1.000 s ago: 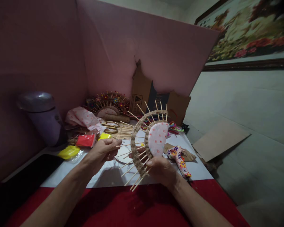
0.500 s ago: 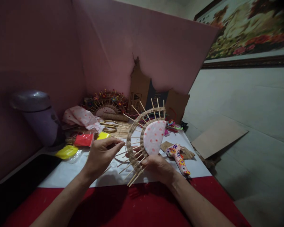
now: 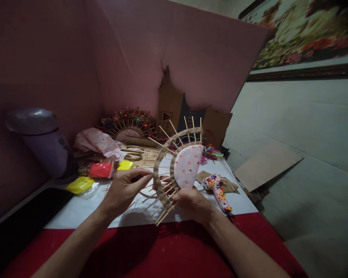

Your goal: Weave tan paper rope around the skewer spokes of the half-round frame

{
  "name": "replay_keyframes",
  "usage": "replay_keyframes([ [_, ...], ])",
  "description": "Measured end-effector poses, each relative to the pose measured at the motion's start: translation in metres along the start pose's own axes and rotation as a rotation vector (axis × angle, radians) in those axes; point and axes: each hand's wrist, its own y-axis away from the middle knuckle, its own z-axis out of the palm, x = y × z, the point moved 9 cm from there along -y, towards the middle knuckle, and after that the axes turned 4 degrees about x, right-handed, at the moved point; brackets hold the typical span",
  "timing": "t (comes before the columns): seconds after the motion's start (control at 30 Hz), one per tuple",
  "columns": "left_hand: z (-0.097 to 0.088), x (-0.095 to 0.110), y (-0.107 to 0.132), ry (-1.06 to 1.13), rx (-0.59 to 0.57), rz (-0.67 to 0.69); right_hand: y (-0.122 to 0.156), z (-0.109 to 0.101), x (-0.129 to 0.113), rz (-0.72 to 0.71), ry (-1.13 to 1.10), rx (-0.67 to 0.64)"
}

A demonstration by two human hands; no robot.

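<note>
Woven half-round frame (image 3: 188, 166), held over white sheet (image 3: 243, 204).
Right hand (image 3: 193, 202) grips the lower part, thumb in front; left hand (image 3: 124, 189) pinches the outer band (image 3: 159, 185) between thumb and forefinger. Brown cardboard (image 3: 170, 101) stands behind.

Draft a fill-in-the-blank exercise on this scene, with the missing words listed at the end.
1. The right hand grips the lower part of the half-round frame of woven brown twine and pale sticks; the fingertips at its outer band belong to the ____ hand.
2. In the picture, the glossy red plastic packet lies between two packets coloured ____.
3. The near surface, in front of the smooth white sheet, is coloured ____.

Missing words: left; yellow; red.
</note>
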Motion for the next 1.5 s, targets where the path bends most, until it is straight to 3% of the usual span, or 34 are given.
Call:
replay_keyframes([
  [0.1,-0.002,0.0,0.0,-0.022,0.016,0.006,0.0,0.0,0.001,0.012,-0.025,-0.01],
  [0.33,-0.007,0.012,0.004,-0.21,0.091,0.184,-0.001,0.0,0.004,0.066,-0.134,0.003],
  [0.63,-0.019,0.019,0.003,-0.32,0.181,0.252,0.001,0.003,0.008,0.108,-0.133,-0.044],
  [0.9,-0.032,0.01,-0.005,-0.107,0.164,0.115,0.005,0.004,0.004,0.093,-0.07,-0.098],
  [1.23,-0.025,0.025,0.0,-0.489,0.172,0.338,0.005,0.003,0.01,0.145,-0.046,-0.072],
  [1.33,-0.027,0.02,-0.003,-0.378,0.15,0.259,0.007,0.003,0.011,0.169,-0.057,-0.097],
  [1.5,-0.032,0.002,-0.009,0.0,0.133,-0.03,0.01,0.005,0.009,0.186,-0.09,-0.147],
])
